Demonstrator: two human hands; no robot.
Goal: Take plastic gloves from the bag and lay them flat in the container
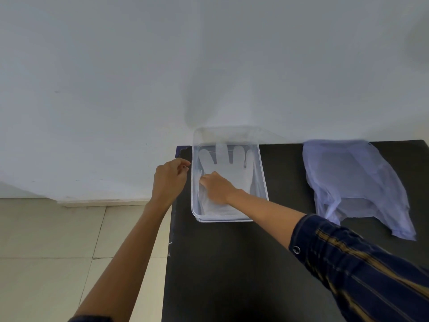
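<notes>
While the right hand [217, 187] is pressing a translucent plastic glove [226, 169] flat, the left hand [168, 181] is waiting at the rim.

Lying fingers toward the wall, the glove is resting inside the clear rectangular plastic container [263, 182], which is sitting at the far left corner of the black table [232, 263]. Right-hand fingers are curling down onto the glove's palm area, gripping nothing visibly. Left-hand fingers are pinching narrowly just beside the container's left wall; whether they are holding anything cannot be told. A pale lilac crumpled plastic bag [355, 182] is lying near the table's far right corner, well apart from the container.
</notes>
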